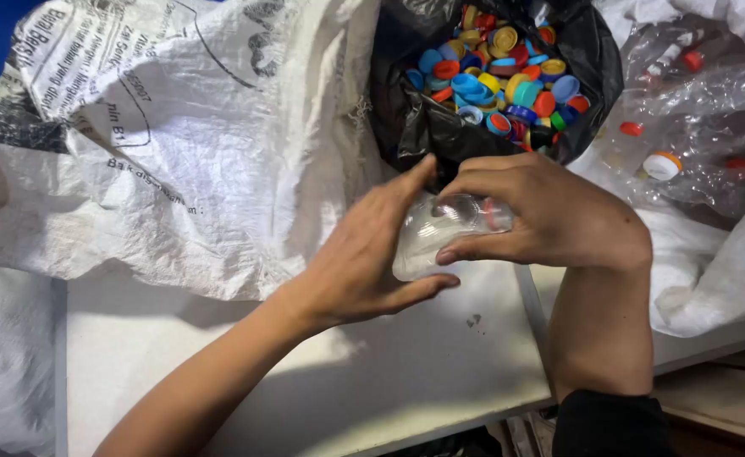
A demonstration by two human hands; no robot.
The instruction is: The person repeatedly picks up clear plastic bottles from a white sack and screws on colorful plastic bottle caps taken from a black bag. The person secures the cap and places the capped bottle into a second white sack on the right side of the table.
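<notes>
Head view, centre of the frame: a clear plastic bottle (440, 235) lies on its side between both hands, held above the white surface (305, 364). The left hand (364, 254) cups the bottle's base end from the lower left, its grip half open, palm against the plastic and fingers spread (the thumb curls underneath). The right hand (550, 211) is closed over the neck end, fingers wrapped around the top and the thumb pressed along the underside; an orange-red cap (493, 216) shows between the fingers. Upper centre: a black bag (415, 127), open at the mouth, holds a heap of loose caps (499, 76) in blue, yellow, red, orange and green, just beyond the hands. Upper left and left: a white woven sack (178, 144) with dark printing, crumpled and draped over the surface. Upper right: a clear bag (703, 110) of empty transparent bottles, some with red or orange caps on. Lower right: a dark sleeve (609, 423) at the right forearm.
</notes>
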